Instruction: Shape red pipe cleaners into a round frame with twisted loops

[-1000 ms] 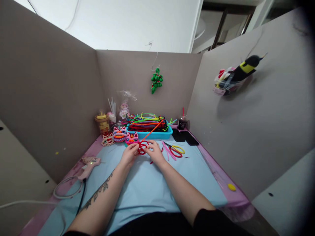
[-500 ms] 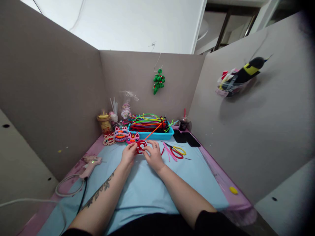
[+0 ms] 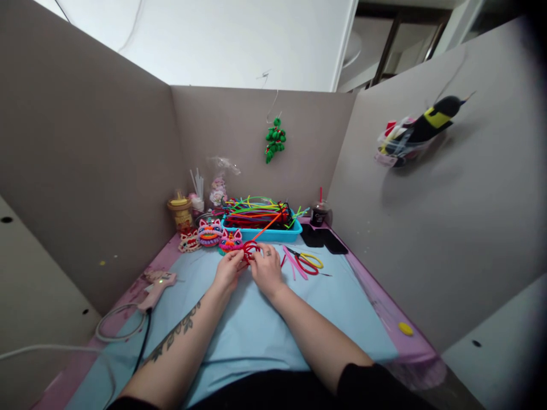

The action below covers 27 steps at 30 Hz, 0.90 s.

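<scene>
Both hands' fingers pinch a red pipe-cleaner piece point(image 3: 250, 249) between them: small looped coils, fuzzy, with one straight orange-red stem slanting up and away beyond the fingertips, above the tabletop point(image 3: 256, 324)

two bare forearms, entering from 6 o'clock. left forearm point(image 3: 179, 336) marked with a dark tattoo, a vine-like trail running along its length toward 1 o'clock. right arm with a black sleeve point(image 3: 363, 381) bunched above the elbow at 5 o'clock. left hand point(image 3: 228, 271) without rings; right hand point(image 3: 265, 271) with a thin ring on one finger.
</scene>
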Each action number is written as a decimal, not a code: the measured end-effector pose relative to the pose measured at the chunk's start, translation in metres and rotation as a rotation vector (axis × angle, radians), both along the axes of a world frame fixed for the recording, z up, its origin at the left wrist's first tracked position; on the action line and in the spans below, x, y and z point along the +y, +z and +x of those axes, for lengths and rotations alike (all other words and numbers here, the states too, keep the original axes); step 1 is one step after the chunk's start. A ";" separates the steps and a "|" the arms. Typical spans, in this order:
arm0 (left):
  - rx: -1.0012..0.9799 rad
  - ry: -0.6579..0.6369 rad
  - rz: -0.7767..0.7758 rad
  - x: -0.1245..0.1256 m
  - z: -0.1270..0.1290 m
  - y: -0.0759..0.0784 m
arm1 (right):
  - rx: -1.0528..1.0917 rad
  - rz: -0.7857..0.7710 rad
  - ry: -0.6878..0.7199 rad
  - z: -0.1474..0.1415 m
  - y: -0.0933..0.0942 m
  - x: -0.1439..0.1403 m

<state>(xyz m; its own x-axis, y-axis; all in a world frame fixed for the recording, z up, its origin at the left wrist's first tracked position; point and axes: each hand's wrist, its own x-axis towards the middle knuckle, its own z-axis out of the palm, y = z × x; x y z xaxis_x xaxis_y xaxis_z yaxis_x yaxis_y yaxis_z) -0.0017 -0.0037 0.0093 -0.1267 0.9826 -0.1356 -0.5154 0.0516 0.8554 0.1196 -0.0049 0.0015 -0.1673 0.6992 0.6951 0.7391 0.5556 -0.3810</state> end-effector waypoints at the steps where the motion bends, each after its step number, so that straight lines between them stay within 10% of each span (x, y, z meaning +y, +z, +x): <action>1: -0.007 0.003 -0.007 0.000 0.000 0.000 | 0.007 -0.006 0.001 0.000 0.000 0.000; 13: -0.008 0.017 -0.015 -0.002 0.002 0.005 | -0.027 0.026 0.001 0.001 -0.003 0.004; 27: -0.052 0.016 0.042 0.003 -0.002 0.002 | 0.014 0.040 0.416 0.007 0.014 -0.010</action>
